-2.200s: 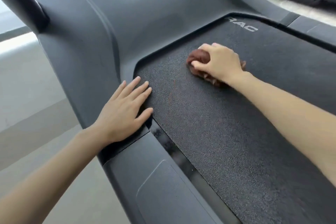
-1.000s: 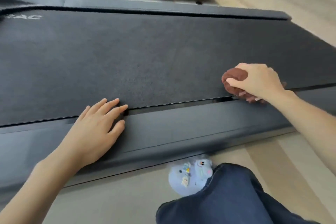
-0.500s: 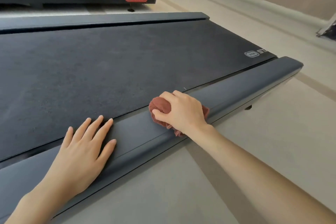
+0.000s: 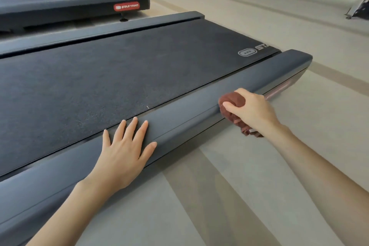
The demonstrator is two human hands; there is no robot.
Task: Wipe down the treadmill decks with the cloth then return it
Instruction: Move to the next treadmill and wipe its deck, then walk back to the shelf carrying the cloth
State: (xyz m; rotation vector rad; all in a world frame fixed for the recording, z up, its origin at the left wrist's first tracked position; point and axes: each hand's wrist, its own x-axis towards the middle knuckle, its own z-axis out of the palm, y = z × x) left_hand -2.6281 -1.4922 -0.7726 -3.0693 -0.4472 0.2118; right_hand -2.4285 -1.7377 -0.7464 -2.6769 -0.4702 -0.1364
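1. Head view: the right hand (image 4: 252, 110) with the cloth (image 4: 232, 100) is now farther along the side rail (image 4: 187, 119), closer to the rail's end than half a second ago. The left hand (image 4: 123, 152) stays flat on the rail with its fingers spread, holding nothing.
2. The cloth is a bunched red-brown lump. Its long way runs across the rail, from a round end on top down to a loose end past the outer edge.
3. The right hand's fingers and thumb curl tight round the cloth. The round end pokes out in front of the thumb. The loose end hangs under the palm, by the wrist. The cloth touches the rail.
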